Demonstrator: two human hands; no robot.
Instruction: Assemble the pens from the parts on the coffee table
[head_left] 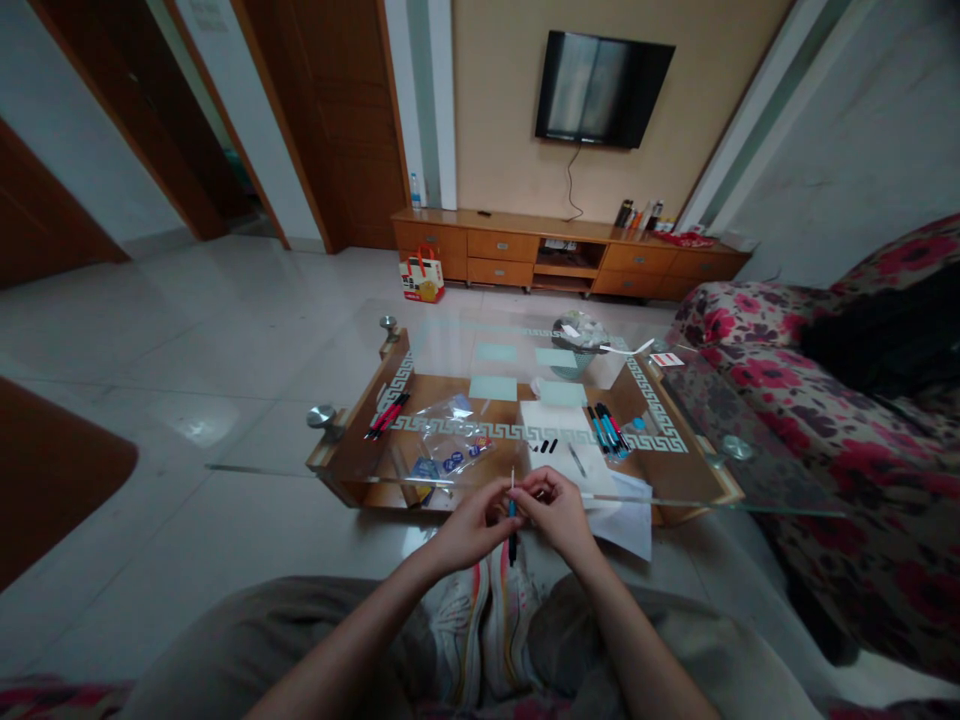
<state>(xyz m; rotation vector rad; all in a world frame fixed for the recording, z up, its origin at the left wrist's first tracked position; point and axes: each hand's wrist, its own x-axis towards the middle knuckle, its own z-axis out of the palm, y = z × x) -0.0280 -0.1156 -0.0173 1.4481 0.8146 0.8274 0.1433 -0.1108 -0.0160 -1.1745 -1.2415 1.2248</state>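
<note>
Just in front of the near edge of the glass coffee table [337,477], both my hands meet on a slim blue and black pen [513,548]. My left hand [478,522] is closed round its barrel, with the dark end pointing down. The fingers of my right hand [553,508] pinch near its top, where a thin pale piece like a refill sticks up. Beyond my hands, several small black pieces [550,446] and a thin grey piece [577,460] lie on white paper [592,478].
Blue, black and red pens [609,430] lie right on the table; red and black pens [388,415] lie left. A clear plastic bag [450,425] is between them. A waste basket [581,335] stands behind, a flowered sofa [795,370] at right, a TV cabinet [502,245] at the wall.
</note>
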